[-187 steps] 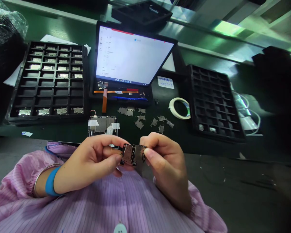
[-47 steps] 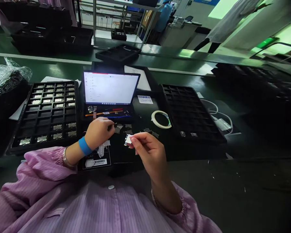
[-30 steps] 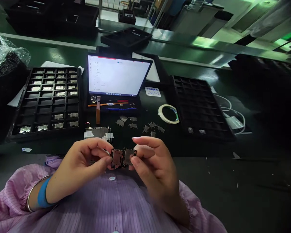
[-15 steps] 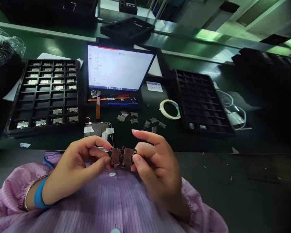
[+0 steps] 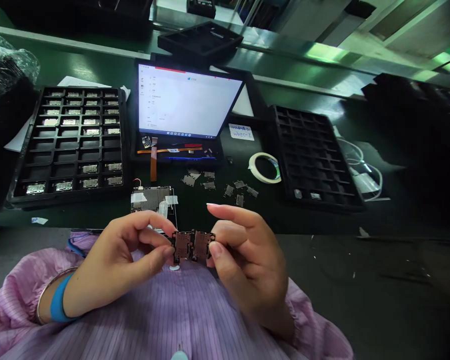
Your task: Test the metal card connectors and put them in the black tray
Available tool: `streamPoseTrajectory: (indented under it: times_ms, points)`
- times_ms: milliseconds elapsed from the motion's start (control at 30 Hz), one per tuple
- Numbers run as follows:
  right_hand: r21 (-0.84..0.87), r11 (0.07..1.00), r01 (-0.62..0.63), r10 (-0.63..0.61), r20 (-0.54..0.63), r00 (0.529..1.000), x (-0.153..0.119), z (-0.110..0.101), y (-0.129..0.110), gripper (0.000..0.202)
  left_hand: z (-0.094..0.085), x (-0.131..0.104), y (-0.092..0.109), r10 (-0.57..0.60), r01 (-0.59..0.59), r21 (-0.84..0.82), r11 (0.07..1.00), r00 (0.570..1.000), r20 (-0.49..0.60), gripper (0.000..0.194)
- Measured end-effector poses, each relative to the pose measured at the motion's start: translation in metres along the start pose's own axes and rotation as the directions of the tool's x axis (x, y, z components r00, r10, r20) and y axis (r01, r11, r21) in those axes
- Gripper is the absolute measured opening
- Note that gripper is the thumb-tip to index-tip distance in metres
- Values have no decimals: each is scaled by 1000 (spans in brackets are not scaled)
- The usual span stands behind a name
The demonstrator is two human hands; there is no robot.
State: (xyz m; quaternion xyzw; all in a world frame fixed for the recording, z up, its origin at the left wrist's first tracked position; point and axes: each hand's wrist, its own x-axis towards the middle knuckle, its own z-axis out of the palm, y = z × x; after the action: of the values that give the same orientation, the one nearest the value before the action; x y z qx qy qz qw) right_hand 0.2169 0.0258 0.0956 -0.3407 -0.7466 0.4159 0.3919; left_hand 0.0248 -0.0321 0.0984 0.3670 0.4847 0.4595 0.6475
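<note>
Two small circuit boards are held side by side in front of my chest, their inner edges touching or nearly so. My left hand (image 5: 140, 250) pinches the left circuit board (image 5: 182, 245) between thumb and fingers at its outer edge. The right circuit board (image 5: 202, 245) is gripped by my right hand (image 5: 247, 260) at its outer edge, with the index finger stretched out above. Whether the two boards are joined I cannot tell. Just beyond my left fingers lies a larger board with white tape (image 5: 152, 199). Several loose metal plates (image 5: 209, 185) are scattered past my hands.
On the left stands a black compartment tray (image 5: 56, 172) holding several small boards. A second black tray (image 5: 318, 155) on the right has two small parts in its front row. Between them are a lit laptop (image 5: 189, 102), a tape roll (image 5: 252, 165) and a handwritten label (image 5: 241, 132).
Both hands and the boards have shifted slightly right in the picture, with the view itself moving a little. The grip on the boards stays the same.
</note>
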Motion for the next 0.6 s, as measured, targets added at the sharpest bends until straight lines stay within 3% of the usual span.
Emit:
streamPoseTrajectory:
  times_ms: [267,400,600]
  points:
    - [-18,1000,-8,8,10,1000,0,-1,-3,46,-1,-2,3,12,-13,33,999,999,29,12]
    - [-40,996,-85,85,-5,996,0,-1,-7,43,-2,0,2,7,-7,-7,1000,999,48,12]
    - [10,995,-102,102,5,995,1,0,-5,43,-4,2,1,-24,29,-71,997,997,73,10]
